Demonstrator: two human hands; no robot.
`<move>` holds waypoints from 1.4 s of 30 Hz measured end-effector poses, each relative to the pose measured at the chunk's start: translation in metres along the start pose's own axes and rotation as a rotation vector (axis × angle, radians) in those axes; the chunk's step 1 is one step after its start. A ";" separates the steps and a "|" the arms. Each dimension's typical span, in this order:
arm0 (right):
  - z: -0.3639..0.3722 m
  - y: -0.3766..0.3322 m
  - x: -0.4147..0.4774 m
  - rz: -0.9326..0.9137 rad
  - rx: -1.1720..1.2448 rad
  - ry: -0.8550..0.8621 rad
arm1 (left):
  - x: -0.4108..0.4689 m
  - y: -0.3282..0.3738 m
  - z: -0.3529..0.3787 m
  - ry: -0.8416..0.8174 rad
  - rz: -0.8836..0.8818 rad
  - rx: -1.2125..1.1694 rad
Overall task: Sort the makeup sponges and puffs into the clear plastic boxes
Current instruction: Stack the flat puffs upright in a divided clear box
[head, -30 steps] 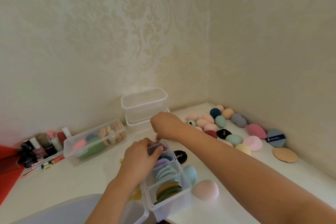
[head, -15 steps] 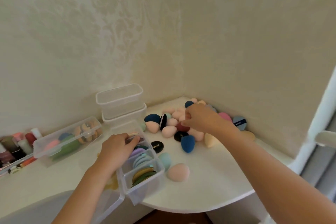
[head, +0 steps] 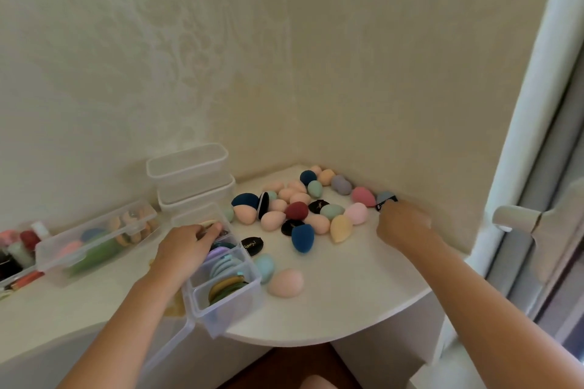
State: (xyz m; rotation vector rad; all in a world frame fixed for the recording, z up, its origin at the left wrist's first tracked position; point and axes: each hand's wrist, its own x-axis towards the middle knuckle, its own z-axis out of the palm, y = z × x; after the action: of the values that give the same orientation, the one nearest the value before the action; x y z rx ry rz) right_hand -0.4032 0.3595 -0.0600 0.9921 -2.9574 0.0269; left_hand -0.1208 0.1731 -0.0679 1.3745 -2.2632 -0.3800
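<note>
A divided clear box (head: pixel 251 281) stands at the table's front edge with flat puffs on edge in its compartments. My left hand (head: pixel 186 246) reaches into its far compartment, fingers curled on a puff there. Egg-shaped sponges lie loose in the corner, among them a dark red sponge (head: pixel 297 210), a navy sponge (head: pixel 302 238) and a yellow sponge (head: pixel 340 227). My right hand (head: pixel 403 226) is at the pile's right end, fingertips at a blue puff (head: pixel 386 198) with a black band; its grip is hidden. A pink sponge (head: pixel 286 283) and a teal sponge (head: pixel 264 267) lie beside the box.
Two empty clear boxes (head: pixel 189 167) are stacked against the wall. A lidded clear box (head: pixel 94 240) with puffs lies to the left, cosmetics bottles (head: pixel 19 243) beyond it. The white table's curved edge (head: pixel 316 341) is near. A window handle (head: pixel 518 218) juts out at right.
My right hand has travelled from above the divided box across the sponge pile to the blue puff at the right. The view has swung right. My left hand has stayed in the box.
</note>
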 end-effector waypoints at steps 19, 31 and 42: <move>0.007 -0.008 0.037 -0.171 0.146 0.205 | 0.006 -0.004 0.004 -0.019 0.005 0.094; -0.024 -0.006 0.054 -0.157 0.577 0.355 | 0.013 -0.008 0.006 -0.060 -0.006 0.188; -0.045 -0.057 0.037 -0.263 1.228 -0.032 | 0.014 -0.006 0.003 -0.095 -0.006 0.209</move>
State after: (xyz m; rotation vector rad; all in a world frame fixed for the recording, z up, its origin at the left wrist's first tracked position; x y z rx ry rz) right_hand -0.3977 0.2925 -0.0137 1.3618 -2.5903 1.9523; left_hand -0.1231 0.1578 -0.0699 1.4937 -2.4343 -0.2192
